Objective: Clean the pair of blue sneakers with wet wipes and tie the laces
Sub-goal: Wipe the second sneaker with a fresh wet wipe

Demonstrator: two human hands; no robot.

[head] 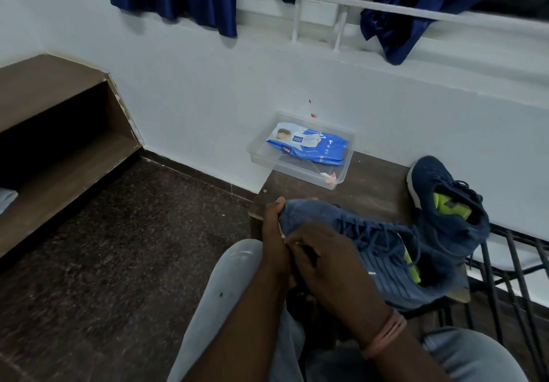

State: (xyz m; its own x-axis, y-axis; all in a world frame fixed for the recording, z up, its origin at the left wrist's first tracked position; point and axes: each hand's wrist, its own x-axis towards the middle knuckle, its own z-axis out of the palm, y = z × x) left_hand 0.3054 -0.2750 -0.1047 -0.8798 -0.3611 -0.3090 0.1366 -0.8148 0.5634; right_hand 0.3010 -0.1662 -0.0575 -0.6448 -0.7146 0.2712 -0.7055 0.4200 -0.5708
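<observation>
Our left hand grips the toe of the near sneaker. Our right hand, just beside it, pinches a barely visible wipe against the toe's edge. The second sneaker lies beyond, to the right.

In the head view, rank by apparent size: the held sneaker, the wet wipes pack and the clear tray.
1. Held sneaker, though nearness to the camera inflates it.
2. Clear tray.
3. Wet wipes pack, lying inside the tray.

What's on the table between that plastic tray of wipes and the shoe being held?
Nothing: in the head view only bare brown table lies between the tray and the held shoe.
</observation>
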